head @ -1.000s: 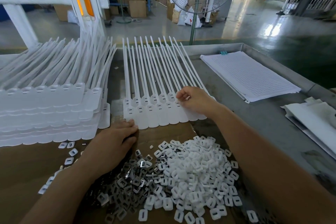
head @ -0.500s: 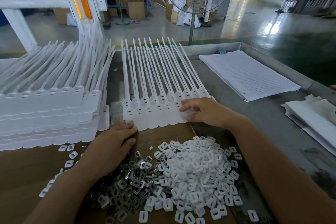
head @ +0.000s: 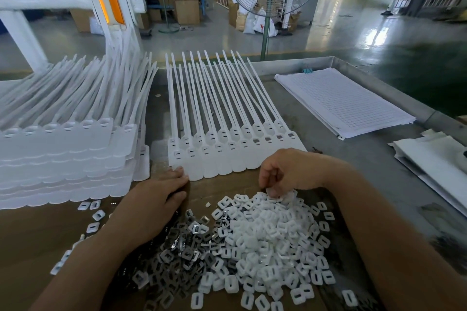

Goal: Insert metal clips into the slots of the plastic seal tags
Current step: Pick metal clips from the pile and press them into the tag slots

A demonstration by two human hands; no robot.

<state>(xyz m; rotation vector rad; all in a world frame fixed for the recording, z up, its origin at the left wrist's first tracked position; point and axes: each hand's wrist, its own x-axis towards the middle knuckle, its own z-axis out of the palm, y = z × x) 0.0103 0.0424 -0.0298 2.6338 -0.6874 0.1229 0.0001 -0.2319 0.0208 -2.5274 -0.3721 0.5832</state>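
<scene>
Person's left hand [head: 154, 199] lies palm down on the brown cardboard sheet [head: 30, 235]. Its grip is flat, fingers straight and pressed together, tips touching the lower edge of the leftmost tag in the row of seal tags [head: 227, 156]. Its wrist runs along the left edge of the metal clips [head: 187, 250], a grey heap on the cardboard between the forearms. The right hand [head: 290, 171] hangs knuckles up just below the right end of the row, grip curled downward. Its fingers [head: 264, 179] reach into the far edge of the white plastic pieces [head: 265, 240]; too small to see, so cannot tell if they pinch one. The white heap touches the clip heap on its right, some pieces mixed in. The row of tags lies flat mid-worktop, heads toward the person, tails fanned away. The four rightmost heads show grey in their square slots, the rest white. A tall stack of tags [head: 63, 154] stands just left of the row. A gridded paper stack [head: 341, 101] lies on the metal worktop [head: 358, 166] at far right, well apart from the hands. Folded white sheets [head: 434, 161] lie at the right edge.
</scene>
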